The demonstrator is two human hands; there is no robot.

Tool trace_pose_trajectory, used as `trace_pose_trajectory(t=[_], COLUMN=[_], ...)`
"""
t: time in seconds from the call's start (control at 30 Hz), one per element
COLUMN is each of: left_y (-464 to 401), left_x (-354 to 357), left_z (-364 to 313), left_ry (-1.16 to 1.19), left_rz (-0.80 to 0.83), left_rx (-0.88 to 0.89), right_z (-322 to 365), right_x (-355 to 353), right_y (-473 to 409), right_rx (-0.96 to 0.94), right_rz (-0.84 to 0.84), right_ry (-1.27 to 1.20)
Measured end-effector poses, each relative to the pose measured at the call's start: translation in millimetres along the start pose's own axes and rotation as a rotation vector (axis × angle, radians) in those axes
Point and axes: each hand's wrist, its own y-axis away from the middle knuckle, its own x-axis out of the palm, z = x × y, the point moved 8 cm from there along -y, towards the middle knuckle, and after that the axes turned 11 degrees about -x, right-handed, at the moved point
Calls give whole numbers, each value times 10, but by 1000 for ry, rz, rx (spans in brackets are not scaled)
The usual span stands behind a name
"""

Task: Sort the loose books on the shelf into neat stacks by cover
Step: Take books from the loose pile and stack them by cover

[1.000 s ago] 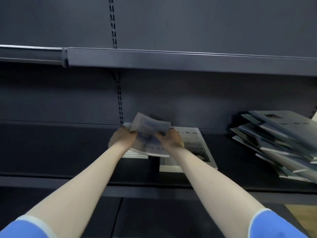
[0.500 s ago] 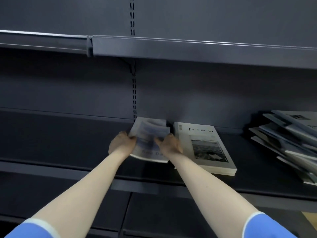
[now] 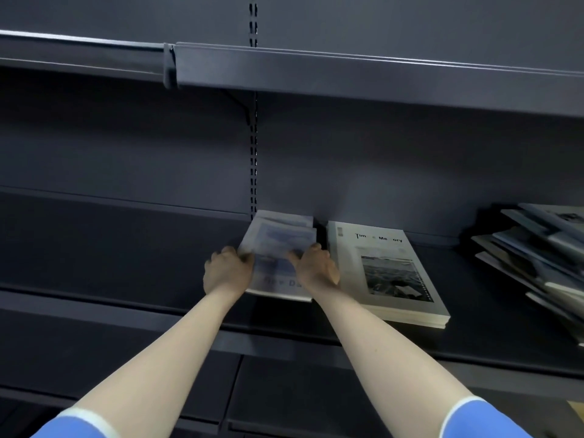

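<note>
Both hands clamp the blue-cover book [image 3: 279, 248]: left hand [image 3: 226, 271] on its left edge, right hand [image 3: 317, 268] on its right. It sits atop its stack, long axis toward the shelf [image 3: 126, 273] back, just beside the white stack [image 3: 388, 273].

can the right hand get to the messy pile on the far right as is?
Probably not yet: the right hand grips the blue-cover book together with the left hand, and the white-cover stack lies between it and the loose pile.
</note>
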Motion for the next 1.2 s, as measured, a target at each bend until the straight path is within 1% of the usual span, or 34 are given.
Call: trace_pose_trajectory(t=[0.1, 0.23, 0.3, 0.5, 0.6, 0.7, 0.77, 1.2], left_y=[9, -8, -16, -93, -172, -306, -377, -628], left_x=[-34, -59, -54, -12, 35, 131, 173, 330], left_z=[-56, -165, -214, -309, -359, -348, -359, -429], left_ry=[-103, -371, -469, -608, -595, -465, -419, -253], left_rz=[-61, -174, -221, -272, -230, -90, -42, 20], left_rx=[16, 82, 111, 144, 166, 113, 90, 37], right_z=[4, 12, 16, 24, 38, 33, 37, -8], right_x=[9, 23, 31, 40, 60, 75, 86, 141], right_y=[-32, -79, -99, -192, -269, -352, -410, -726], right_rx=[10, 34, 45, 56, 47, 59, 63, 60], right_rz=[16, 13, 15, 43, 71, 66, 59, 8], right_ry=[35, 21, 25, 69, 105, 95, 95, 146])
